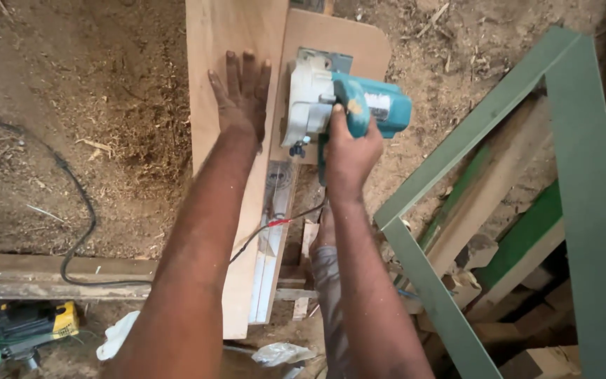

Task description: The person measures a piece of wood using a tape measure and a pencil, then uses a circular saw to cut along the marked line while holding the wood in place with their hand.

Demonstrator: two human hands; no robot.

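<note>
The right hand grips the handle of a teal circular saw standing on a long wooden plank. The left hand lies flat, fingers spread, on the plank just beside the saw, above a sawdust-covered floor.

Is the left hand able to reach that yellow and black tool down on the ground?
Probably not from where it is. The left hand lies flat on the long wooden board, arm stretched forward, while the yellow and black power tool sits on the dirt floor far back at the lower left, beyond a wooden beam.
</note>
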